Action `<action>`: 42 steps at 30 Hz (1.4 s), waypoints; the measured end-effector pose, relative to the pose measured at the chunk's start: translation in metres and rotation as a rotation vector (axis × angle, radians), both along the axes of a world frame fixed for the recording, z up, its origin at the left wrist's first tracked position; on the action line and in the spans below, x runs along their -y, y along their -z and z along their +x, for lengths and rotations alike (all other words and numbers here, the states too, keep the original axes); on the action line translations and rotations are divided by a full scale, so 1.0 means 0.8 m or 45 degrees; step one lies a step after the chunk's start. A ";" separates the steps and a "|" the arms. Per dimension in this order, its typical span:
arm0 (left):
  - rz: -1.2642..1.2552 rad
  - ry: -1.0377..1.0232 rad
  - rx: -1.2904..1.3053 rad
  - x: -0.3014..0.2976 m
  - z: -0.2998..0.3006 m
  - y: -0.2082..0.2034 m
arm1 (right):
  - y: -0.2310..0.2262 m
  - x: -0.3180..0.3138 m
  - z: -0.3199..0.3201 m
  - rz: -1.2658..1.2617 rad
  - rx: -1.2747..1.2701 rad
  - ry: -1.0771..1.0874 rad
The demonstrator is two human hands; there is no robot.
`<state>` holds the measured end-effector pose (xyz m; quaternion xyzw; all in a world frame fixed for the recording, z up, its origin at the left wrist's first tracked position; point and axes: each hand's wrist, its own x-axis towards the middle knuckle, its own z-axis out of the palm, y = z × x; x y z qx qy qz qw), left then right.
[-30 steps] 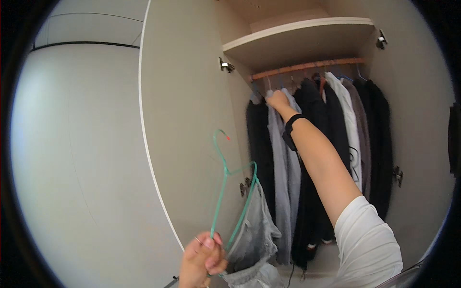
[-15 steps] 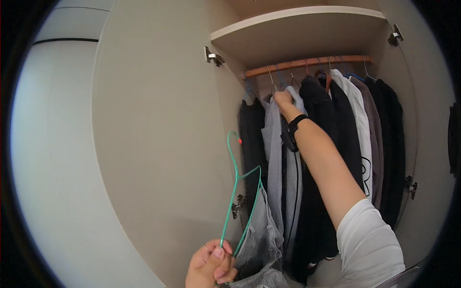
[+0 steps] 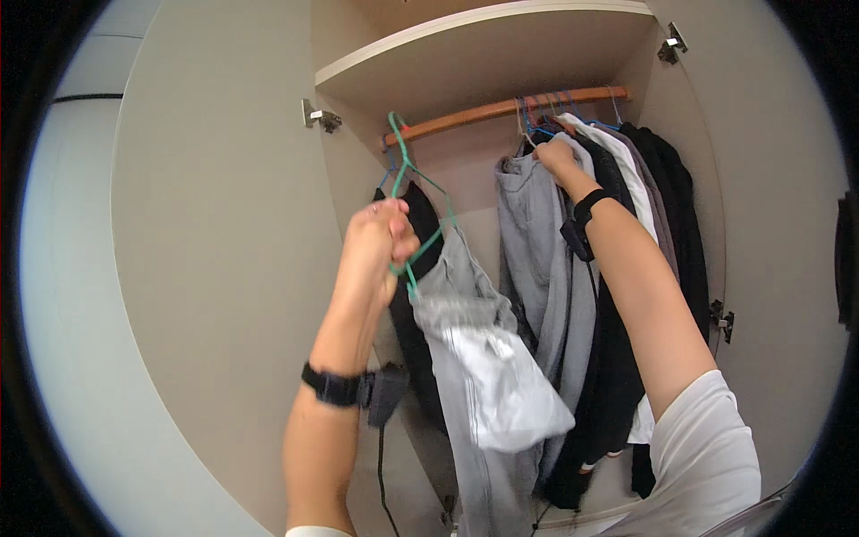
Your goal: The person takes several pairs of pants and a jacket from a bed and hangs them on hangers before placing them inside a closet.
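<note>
My left hand point(image 3: 380, 233) is raised in front of the rail, closed around a green wire hanger point(image 3: 405, 163). The hook reaches up to the rail's left part; whether it rests on the wood I cannot tell. Grey jeans point(image 3: 461, 376) hang from this hanger, with a blurred white piece point(image 3: 510, 398) like pocket lining across their front. Further right, my right hand point(image 3: 558, 157) is closed at the top of hung grey trousers point(image 3: 532, 201), pressed against the bunched clothes. Its fingertips are partly hidden.
A wooden rail point(image 3: 483, 115) spans the wardrobe under a shelf point(image 3: 483, 36). A black garment point(image 3: 422, 215) hangs at its left end. Black, white and brown garments crowd the right, including a black one point(image 3: 667, 179). Open doors stand left point(image 3: 215, 268) and right point(image 3: 769, 233).
My left hand has lifted the green hanger and jeans from low down up to the rail. The grey trousers and neighbouring clothes have slid right with my right hand, widening the gap on the rail.
</note>
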<state>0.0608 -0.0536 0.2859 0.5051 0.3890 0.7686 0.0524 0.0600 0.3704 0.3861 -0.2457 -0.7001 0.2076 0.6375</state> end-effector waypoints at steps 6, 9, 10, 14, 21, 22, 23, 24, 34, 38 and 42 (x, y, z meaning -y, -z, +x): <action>-0.034 -0.039 -0.053 -0.055 -0.101 -0.092 | 0.021 0.052 0.022 0.155 0.396 0.069; -0.104 -0.014 -0.094 -0.100 -0.137 -0.112 | 0.037 0.055 0.037 0.338 0.376 0.051; -0.135 -0.033 -0.117 -0.117 -0.152 -0.118 | 0.041 0.054 0.042 0.342 0.368 0.074; -0.188 -0.060 -0.064 -0.183 -0.198 -0.114 | 0.059 0.058 0.052 0.496 0.260 0.180; -0.186 -0.051 0.037 -0.223 -0.254 -0.084 | 0.067 0.130 0.086 1.100 0.083 0.572; -0.215 -0.089 -0.026 -0.227 -0.249 -0.084 | 0.057 0.140 0.106 0.826 0.170 0.647; -0.222 -0.060 -0.028 -0.231 -0.241 -0.084 | 0.049 0.143 0.120 0.545 0.250 0.721; -0.210 -0.069 -0.010 -0.234 -0.233 -0.084 | 0.045 0.132 0.124 0.537 0.258 0.745; 0.244 -1.322 -0.669 -0.215 -0.211 -0.054 | 0.011 0.130 -0.017 0.247 0.668 -0.072; 0.034 -1.263 -0.701 -0.205 -0.175 -0.014 | 0.048 0.170 -0.071 0.202 0.280 -0.182; 0.059 -1.329 -0.742 -0.181 -0.146 0.022 | 0.073 0.185 -0.056 0.239 0.094 -0.108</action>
